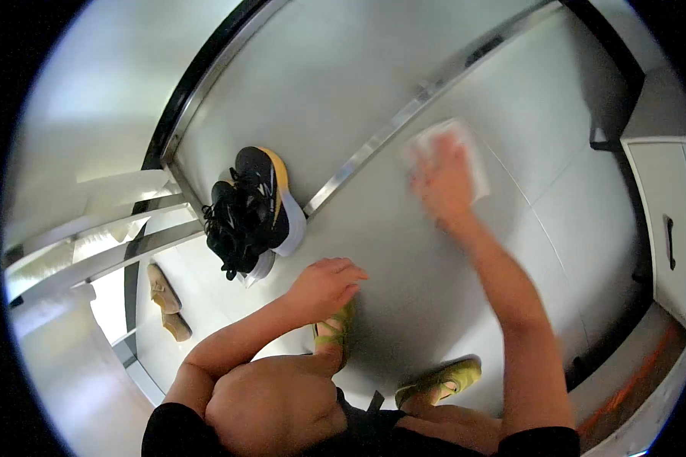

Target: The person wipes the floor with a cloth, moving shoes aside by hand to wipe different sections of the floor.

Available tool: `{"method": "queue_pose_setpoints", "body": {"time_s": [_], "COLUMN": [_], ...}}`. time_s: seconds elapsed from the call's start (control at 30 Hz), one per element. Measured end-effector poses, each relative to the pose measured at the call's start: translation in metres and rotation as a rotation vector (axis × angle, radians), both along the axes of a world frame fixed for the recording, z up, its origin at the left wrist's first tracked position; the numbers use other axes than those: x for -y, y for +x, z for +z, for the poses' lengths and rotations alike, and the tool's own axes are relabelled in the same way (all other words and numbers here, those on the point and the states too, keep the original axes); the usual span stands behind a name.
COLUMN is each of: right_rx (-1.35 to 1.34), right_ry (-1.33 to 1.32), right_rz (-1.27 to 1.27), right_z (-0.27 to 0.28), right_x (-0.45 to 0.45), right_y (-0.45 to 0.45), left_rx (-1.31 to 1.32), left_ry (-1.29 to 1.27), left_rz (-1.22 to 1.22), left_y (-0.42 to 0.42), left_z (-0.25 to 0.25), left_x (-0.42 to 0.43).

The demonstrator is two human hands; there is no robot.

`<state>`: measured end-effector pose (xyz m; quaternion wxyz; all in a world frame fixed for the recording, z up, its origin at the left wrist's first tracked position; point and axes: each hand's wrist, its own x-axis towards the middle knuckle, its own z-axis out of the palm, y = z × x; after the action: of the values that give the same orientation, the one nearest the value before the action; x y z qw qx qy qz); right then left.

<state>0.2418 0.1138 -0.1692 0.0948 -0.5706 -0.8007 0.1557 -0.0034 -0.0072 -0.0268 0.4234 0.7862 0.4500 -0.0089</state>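
Observation:
My right hand [443, 179] presses a white cloth [476, 171] flat on the grey tiled floor [404, 251], just right of a metal floor strip [373, 145]. Both the hand and the cloth are blurred by motion. Near my left knee, my left hand [329, 286] hangs with its fingers bent and partly apart, and nothing shows in it. Beyond it to the upper left sits a pair of black sneakers [255, 202] with white and yellow soles, next to the strip's end.
Beige shoes [164, 297] lie at the left beyond a metal door frame [141, 247]. A white cabinet [666, 221] with a dark handle stands at the right. My feet are in green sandals [453, 375] at the bottom.

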Motion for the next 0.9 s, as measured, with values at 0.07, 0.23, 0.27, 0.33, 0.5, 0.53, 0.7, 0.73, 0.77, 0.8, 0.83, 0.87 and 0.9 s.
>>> {"method": "queue_pose_setpoints", "body": {"time_s": [0.07, 0.23, 0.27, 0.33, 0.5, 0.53, 0.7, 0.73, 0.77, 0.8, 0.83, 0.87, 0.9], "right_rx": [-0.024, -0.274, -0.222, -0.098, 0.132, 0.120, 0.093, 0.023, 0.005, -0.104, -0.214, -0.281, -0.349], "right_ry": [0.054, 0.028, 0.053, 0.043, 0.203, 0.202, 0.054, 0.083, -0.009, -0.002, 0.005, -0.011, -0.027], "right_rz": [0.338, 0.734, 0.717, 0.571, -0.182, -0.307, -0.313, -0.179, -0.062, -0.026, 0.009, -0.002, -0.012], "right_z": [-0.004, 0.008, 0.010, 0.013, -0.010, -0.012, 0.014, 0.013, 0.020, 0.008, -0.004, 0.006, 0.024], "right_x": [0.043, 0.073, 0.060, 0.021, -0.068, -0.074, -0.037, -0.018, -0.001, 0.021, 0.037, 0.043, 0.047], "right_y": [-0.052, -0.068, -0.054, -0.013, 0.083, 0.097, 0.025, 0.011, -0.004, -0.021, -0.033, -0.037, -0.044], "left_rx": [-0.005, 0.036, 0.034, 0.037, 0.061, 0.072, 0.172, 0.214, 0.244, 0.271, 0.296, 0.343, 0.389], "left_ry": [0.001, 0.062, 0.061, 0.045, 0.119, 0.133, 0.310, 0.321, 0.346, 0.368, 0.388, 0.370, 0.350], "left_rz": [-0.014, 0.017, 0.031, 0.056, 0.253, 0.318, 0.421, 0.442, 0.467, 0.495, 0.523, 0.545, 0.570], "left_y": [0.003, 0.000, 0.000, 0.000, 0.012, 0.018, 0.056, 0.063, 0.072, 0.082, 0.091, 0.096, 0.099], "left_z": [0.001, 0.001, 0.002, 0.004, 0.001, 0.002, -0.014, -0.021, -0.025, -0.029, -0.033, -0.039, -0.046], "left_x": [-0.001, 0.002, -0.002, -0.008, -0.038, -0.046, -0.090, -0.096, -0.102, -0.108, -0.113, -0.116, -0.116]}}
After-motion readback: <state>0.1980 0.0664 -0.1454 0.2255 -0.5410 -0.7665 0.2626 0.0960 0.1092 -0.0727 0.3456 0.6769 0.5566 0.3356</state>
